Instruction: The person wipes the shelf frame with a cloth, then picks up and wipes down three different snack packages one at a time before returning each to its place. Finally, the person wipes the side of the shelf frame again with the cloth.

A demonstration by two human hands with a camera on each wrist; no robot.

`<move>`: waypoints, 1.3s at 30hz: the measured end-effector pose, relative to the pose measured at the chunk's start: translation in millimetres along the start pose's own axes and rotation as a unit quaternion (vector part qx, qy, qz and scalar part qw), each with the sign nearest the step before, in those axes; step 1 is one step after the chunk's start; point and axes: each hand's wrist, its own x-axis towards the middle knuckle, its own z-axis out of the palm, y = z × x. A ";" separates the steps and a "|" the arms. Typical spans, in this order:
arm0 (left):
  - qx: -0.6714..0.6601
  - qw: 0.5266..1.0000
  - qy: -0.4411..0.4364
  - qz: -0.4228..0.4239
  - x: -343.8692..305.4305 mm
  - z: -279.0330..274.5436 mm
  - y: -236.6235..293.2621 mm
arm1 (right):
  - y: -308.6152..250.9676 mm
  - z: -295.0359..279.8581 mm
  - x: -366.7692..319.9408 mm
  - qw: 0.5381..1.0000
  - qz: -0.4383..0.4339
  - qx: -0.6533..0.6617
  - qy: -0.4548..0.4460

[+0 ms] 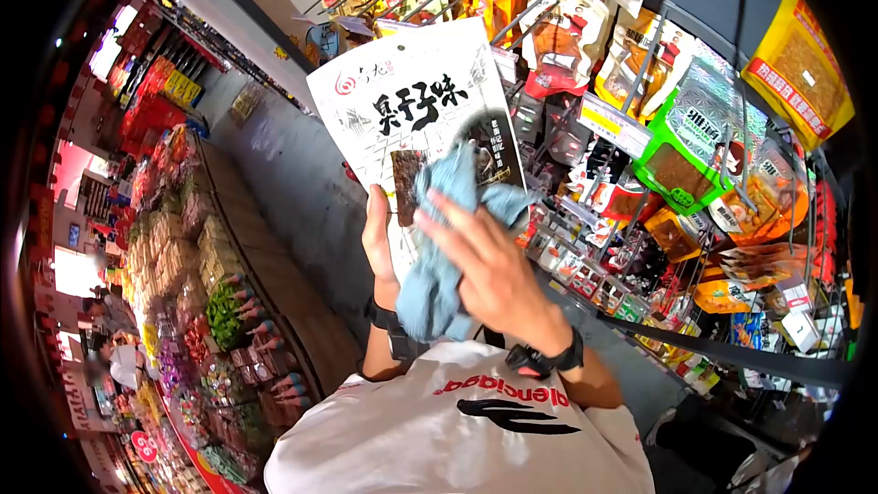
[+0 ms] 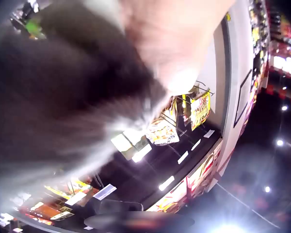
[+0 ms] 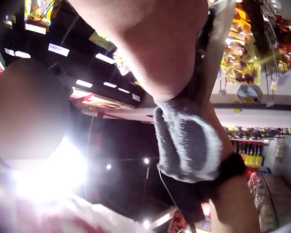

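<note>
A white snack pouch [image 1: 357, 101] with black Chinese lettering and a dark picture panel is held up in front of the chest in the head view. My left hand [image 1: 377, 233] grips its lower left edge, the thumb along the side and the other fingers hidden behind. My right hand [image 1: 494, 270] holds a blue-grey cloth [image 1: 434, 261] against the pouch's lower front, its fingers lying over the fabric. In the right wrist view the bunched cloth [image 3: 189, 145] hangs below the right hand [image 3: 150, 43]. The left wrist view shows the left hand [image 2: 174, 39] close up and blurred.
Hanging racks of packaged snacks [image 1: 690, 133] with price tags [image 1: 613, 125] fill the right side. A long display stand [image 1: 274, 265] piled with wrapped goods runs along the left, beside a grey floor aisle [image 1: 306, 165]. A dark rail [image 1: 722, 348] crosses at the lower right.
</note>
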 end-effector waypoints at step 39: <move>0.266 0.929 0.256 -0.016 -66.7 -55.2 -29.6 | 16.1 25.2 73.8 0.997 -0.064 -0.031 -0.028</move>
